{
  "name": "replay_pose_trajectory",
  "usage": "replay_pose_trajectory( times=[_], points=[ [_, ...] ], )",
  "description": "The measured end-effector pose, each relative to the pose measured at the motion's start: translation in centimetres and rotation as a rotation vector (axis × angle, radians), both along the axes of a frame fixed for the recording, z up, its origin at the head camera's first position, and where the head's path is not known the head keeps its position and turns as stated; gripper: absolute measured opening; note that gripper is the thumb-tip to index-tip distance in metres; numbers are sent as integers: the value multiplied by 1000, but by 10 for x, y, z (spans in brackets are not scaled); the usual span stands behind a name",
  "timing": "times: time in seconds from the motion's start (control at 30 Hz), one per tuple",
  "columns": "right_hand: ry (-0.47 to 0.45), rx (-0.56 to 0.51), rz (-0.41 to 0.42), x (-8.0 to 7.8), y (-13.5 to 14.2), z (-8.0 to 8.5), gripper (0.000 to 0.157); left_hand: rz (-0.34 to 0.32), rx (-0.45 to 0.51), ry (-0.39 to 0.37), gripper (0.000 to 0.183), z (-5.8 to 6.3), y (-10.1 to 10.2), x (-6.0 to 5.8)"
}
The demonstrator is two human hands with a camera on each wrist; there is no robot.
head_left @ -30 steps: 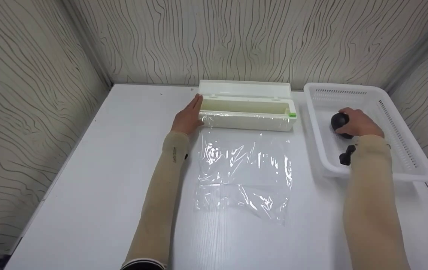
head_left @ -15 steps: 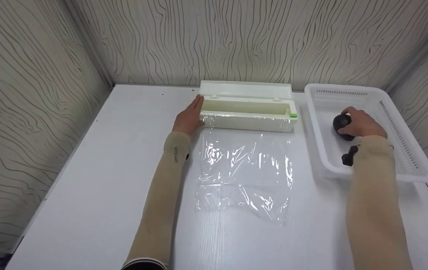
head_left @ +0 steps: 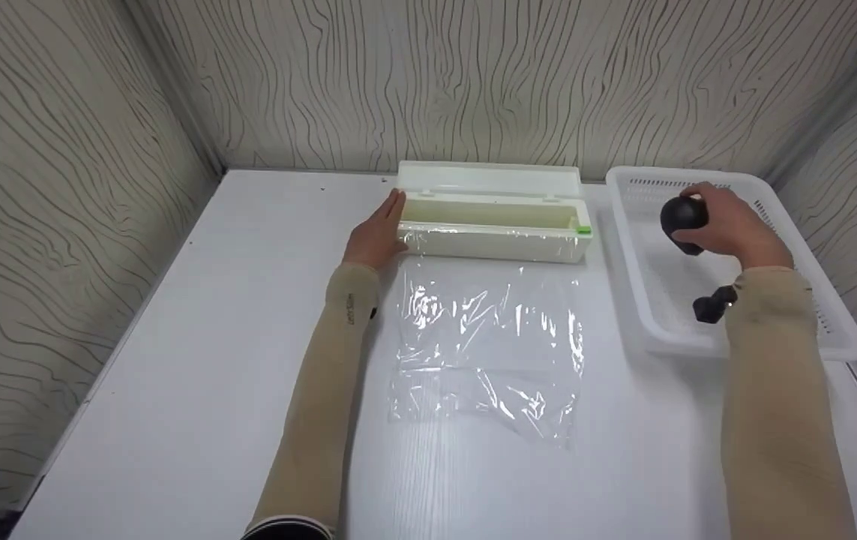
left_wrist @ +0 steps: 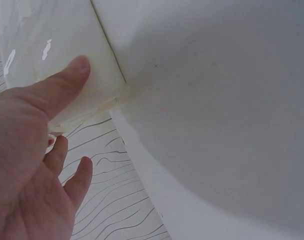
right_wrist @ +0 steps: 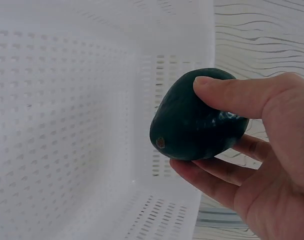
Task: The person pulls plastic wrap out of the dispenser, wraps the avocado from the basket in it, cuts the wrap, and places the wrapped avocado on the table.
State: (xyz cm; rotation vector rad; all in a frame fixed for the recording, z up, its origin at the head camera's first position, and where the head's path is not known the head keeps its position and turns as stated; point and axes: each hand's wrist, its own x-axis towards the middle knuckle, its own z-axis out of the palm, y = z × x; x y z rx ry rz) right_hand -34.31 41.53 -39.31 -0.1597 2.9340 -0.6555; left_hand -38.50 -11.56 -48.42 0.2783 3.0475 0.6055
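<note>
A dark green, nearly black avocado (right_wrist: 192, 117) is held in my right hand (head_left: 735, 225), thumb on one side and fingers on the other. In the head view the avocado is over the white perforated basket (head_left: 638, 300) at the right. My left hand (head_left: 376, 236) holds the left end of a white cling film dispenser (head_left: 495, 244). Its thumb lies on the front face in the left wrist view; some fingers there are hidden behind the box. The dispenser's lid (head_left: 488, 178) stands raised at the back. Clear cling film (head_left: 488, 322) spreads from its front edge over the table.
A small green piece (head_left: 583, 230) sits at the dispenser's right end. The white table (head_left: 233, 337) is bounded by wood-patterned walls (head_left: 458, 82) at the back and sides. A black wrist camera (head_left: 714, 306) is on the right sleeve.
My right hand has lifted the avocado from low in the basket, moving it toward the back. The left hand, dispenser and film have stayed in place.
</note>
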Motion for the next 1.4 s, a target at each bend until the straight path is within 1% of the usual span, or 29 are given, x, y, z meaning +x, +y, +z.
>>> replay_pose_trajectory(
  times=[0.1, 0.2, 0.43, 0.57, 0.7, 0.8, 0.97, 1.1, 1.23, 1.33, 1.4],
  points=[
    [48, 6, 24, 2, -8, 9, 72, 14, 21, -12, 103, 1, 0, 0],
    [84, -1, 41, 7, -18, 18, 71, 7, 16, -8, 103, 1, -1, 1],
    [174, -55, 81, 31, -51, 32, 70, 8, 35, -26, 104, 2, 0, 1],
    [230, -78, 138, 42, -71, 38, 68, 12, 22, -19, 102, 3, 0, 1],
    [251, -81, 199, 52, -90, 41, 67, 14, 20, -23, 103, 3, 0, -1],
    [258, -79, 239, 59, -105, 38, 67, 13, 23, -24, 104, 3, 1, 0],
    [287, -84, 313, 69, -125, 29, 65, 5, 16, -14, 103, 3, 2, 1],
    [311, -75, 402, 76, -141, 21, 63, 8, -1, -7, 102, 3, 2, 1],
    [335, -63, 489, 82, -156, 12, 60, 23, 31, -14, 102, 3, 2, 1],
    [335, -66, 531, 86, -166, 6, 60, 25, 53, -20, 102, 2, 2, 2],
    [329, -68, 555, 90, -172, 2, 61, 22, 50, -17, 103, 2, 2, 2]
  ],
)
